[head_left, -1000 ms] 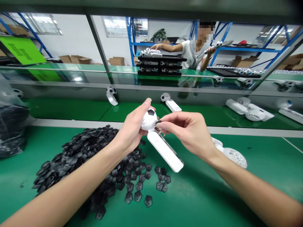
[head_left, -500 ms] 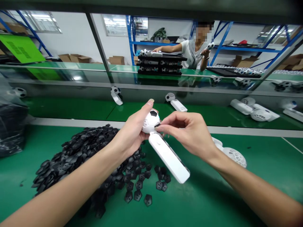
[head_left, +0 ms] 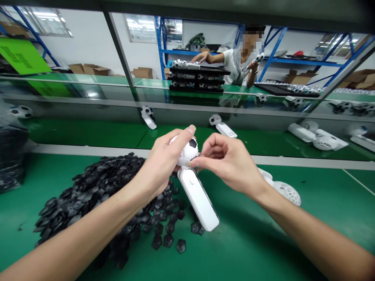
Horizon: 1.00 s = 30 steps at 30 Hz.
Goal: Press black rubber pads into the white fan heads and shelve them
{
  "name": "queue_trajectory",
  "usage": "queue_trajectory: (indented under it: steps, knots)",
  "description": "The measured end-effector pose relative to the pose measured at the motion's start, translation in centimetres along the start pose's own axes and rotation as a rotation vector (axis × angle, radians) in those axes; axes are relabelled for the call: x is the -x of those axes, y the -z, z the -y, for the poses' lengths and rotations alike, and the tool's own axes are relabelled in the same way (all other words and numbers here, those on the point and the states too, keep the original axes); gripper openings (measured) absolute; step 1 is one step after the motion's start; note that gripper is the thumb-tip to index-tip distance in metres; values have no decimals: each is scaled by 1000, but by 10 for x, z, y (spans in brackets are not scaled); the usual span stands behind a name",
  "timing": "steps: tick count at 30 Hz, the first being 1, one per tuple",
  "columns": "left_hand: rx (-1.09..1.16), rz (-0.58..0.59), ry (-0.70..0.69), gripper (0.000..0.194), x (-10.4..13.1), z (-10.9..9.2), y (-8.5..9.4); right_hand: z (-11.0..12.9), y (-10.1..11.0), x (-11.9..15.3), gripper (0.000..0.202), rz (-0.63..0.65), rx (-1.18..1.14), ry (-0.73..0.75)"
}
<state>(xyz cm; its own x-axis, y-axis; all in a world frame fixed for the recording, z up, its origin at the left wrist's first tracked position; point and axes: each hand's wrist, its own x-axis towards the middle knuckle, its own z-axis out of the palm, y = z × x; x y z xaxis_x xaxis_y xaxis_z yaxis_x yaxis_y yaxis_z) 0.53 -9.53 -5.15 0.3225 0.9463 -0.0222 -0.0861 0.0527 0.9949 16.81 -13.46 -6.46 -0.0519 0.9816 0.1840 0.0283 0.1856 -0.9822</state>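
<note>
Here, a gadget (head_left: 199,201) is clasped by the left hand (head_left: 162,158), touched by the right hand (head_left: 233,162) — its hold unclear; gadgets are stacked in trays (head_left: 215,72), dark stuff in a bag (head_left: 11,160).

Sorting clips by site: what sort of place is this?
Probably a factory assembly line: heap of black pentagonal pieces, stacked black trays holding soccer-ball-patterned devices, co-worker across the line.

Pentagon pile (head_left: 93,187) left — grille (head_left: 287,192) right

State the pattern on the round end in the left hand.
The round end shows white with a black patch, best seen in the head view.
</note>
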Motion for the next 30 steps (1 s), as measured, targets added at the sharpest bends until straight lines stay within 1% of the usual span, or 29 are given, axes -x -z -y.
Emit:
queue_trajectory:
  steps: [3,5,7,10,12,13,15,16,18,20,21,22,23,25,26,27,28,30]
  knots:
    - [11,52,24,44,3,-5,-1,6,1,0,47,50,5,-57]
    - [13,70,31,45,4,-6,-2,8,3,0,48,55,81,-34]
    - [15,72,27,46,5,-7,-2,5,3,2,46,24,217,83]
    - [25,76,18,46,5,-9,-3,-4,1,6,41,-85,486,366]
    - [42,73,26,45,6,-11,-3,-12,-2,7,36,-163,652,513]
    - [44,74,32,45,6,-13,-3,-15,-3,7,36,-192,715,562]
    - [12,83,13,44,6,-16,-1,-17,-3,6,38,-220,789,610]
    - [-26,80,-30,44,5,-17,0,-17,-2,4,39,-218,798,613]
    - [-128,36,-183,41,2,-18,3,-11,0,3,39,-221,779,613]
    - [-220,-55,-350,37,-3,-16,7,-1,3,4,34,-251,741,626]
    - [-259,-99,-411,36,-6,-14,9,4,4,6,31,-248,728,630]
    - [-293,-132,-451,35,-9,-11,10,9,4,9,27,-212,726,623]
    - [-324,-149,-473,34,-11,-7,12,13,3,12,26,-128,739,597]
    - [-382,-142,-487,33,-16,0,13,13,-1,18,23,154,817,478]
    - [-405,-126,-486,33,-17,3,13,10,-4,20,19,297,868,406]
    - [-421,-111,-484,33,-18,6,13,5,-8,21,14,413,915,335]
    - [-433,-95,-482,34,-19,8,13,-1,-12,21,9,491,952,278]
    - [-450,-66,-476,34,-19,10,13,-14,-20,21,5,554,986,215]
